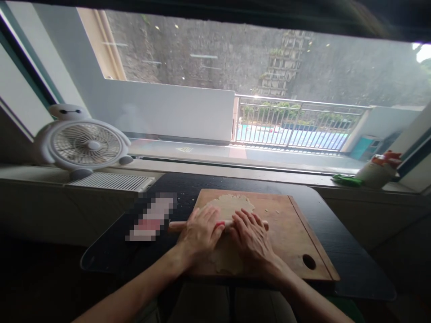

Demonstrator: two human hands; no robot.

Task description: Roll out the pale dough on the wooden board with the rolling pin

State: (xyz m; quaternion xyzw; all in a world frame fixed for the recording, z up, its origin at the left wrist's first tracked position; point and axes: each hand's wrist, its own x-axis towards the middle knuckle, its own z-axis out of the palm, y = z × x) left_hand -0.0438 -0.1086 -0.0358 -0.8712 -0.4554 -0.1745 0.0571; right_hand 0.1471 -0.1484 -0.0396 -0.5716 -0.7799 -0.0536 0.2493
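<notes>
2 hands on 1 rolling pin, 1 dough sheet beneath.

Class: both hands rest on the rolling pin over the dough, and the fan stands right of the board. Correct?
No: the fan stands left of the board, as the head view shows. The left hand and right hand do rest on the rolling pin over the dough.

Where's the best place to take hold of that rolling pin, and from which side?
Probably near both ends, from above: the rolling pin is long and round, lies crosswise on the dough, with ends showing beyond the left hand and right hand.
</notes>
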